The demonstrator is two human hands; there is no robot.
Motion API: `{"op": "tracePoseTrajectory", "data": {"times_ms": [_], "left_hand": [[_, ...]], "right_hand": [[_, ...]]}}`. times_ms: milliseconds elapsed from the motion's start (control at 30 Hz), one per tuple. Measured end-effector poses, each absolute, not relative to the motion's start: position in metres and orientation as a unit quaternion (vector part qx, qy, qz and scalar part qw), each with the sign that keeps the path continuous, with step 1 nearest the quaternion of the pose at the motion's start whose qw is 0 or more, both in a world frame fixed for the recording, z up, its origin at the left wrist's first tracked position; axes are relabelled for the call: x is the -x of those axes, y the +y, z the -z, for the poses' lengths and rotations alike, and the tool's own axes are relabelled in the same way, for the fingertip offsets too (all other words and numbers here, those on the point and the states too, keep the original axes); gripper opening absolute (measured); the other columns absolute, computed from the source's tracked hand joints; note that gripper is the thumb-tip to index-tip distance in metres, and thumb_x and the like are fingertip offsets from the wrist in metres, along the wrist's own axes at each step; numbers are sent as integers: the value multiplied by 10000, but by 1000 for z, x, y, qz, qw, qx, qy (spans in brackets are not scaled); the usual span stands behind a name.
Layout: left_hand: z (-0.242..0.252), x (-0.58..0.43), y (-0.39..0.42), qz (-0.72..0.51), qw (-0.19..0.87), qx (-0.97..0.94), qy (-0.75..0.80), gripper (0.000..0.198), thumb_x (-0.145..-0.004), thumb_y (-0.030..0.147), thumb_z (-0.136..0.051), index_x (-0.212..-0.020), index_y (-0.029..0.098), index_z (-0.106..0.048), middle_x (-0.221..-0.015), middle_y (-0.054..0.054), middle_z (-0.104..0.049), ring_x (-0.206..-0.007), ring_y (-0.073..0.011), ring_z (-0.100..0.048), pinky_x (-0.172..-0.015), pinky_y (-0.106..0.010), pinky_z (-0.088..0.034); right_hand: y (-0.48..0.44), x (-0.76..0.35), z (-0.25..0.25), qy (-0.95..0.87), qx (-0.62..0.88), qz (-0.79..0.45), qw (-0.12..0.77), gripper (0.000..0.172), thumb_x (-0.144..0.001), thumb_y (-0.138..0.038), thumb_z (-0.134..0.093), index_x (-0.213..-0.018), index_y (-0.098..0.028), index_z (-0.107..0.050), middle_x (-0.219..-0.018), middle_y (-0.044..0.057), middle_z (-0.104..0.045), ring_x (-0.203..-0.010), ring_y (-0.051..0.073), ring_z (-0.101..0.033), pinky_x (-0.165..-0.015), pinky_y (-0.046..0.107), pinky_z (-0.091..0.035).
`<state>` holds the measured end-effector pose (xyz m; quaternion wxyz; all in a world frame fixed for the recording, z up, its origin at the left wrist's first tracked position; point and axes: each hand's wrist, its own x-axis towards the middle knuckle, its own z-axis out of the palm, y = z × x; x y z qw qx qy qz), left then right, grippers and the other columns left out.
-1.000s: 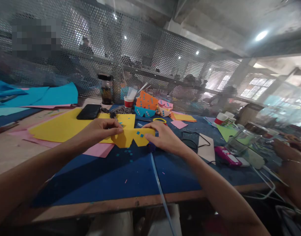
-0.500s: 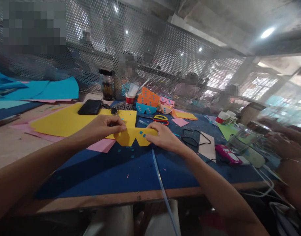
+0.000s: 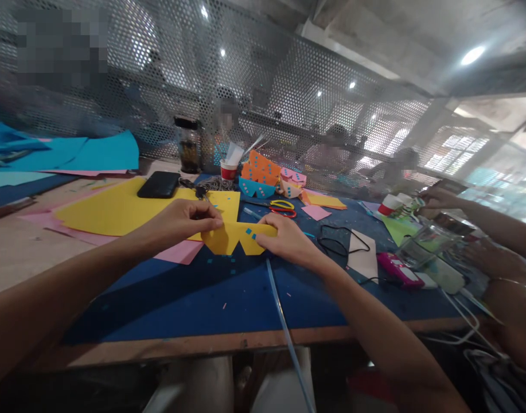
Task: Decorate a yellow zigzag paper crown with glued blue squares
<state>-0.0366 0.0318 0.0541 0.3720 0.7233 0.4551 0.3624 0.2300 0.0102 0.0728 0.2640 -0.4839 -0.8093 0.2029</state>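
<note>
Between my hands is a yellow paper cutout (image 3: pixel 223 240) with a V-shaped notch in its lower edge and two small blue squares on its right part. My left hand (image 3: pixel 189 219) pinches its upper left edge, thumb and fingers together. At the right end, my right hand (image 3: pixel 284 235) grips the cutout with the thumb in front. Several tiny blue paper squares lie on the blue mat (image 3: pixel 194 304) just below it. Behind stand similar notched paper pieces, an orange one (image 3: pixel 260 168) and a blue one (image 3: pixel 257 188), dotted with small squares.
Yellow sheets (image 3: pixel 108 209) with a black phone (image 3: pixel 158 184) lie left. Scissors (image 3: pixel 283 205), a paper cup (image 3: pixel 228 170) and a lidded jar (image 3: pixel 187 146) stand or lie behind. A magenta device (image 3: pixel 400 269) is at right, near another person's hands (image 3: pixel 495 258). A translucent strip (image 3: pixel 280 312) crosses the table edge.
My hands and the yellow cutout stay nearly still. At right, the other person's farther hand has moved up and back toward the paper cups.
</note>
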Motion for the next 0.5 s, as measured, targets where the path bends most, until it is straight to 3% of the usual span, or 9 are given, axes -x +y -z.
{"op": "tracePoseTrajectory", "data": {"times_ms": [500], "left_hand": [[-53, 38, 32, -361, 368, -726, 454, 319, -798, 533, -791, -829, 216, -773, -766, -4, -719, -714, -157, -619, -601, -242, -442]], "right_hand": [[10, -229, -72, -811, 488, -200, 254, 42, -803, -222, -668, -803, -196, -636, -860, 12, -664, -813, 171, -581, -720, 284, -388]]}}
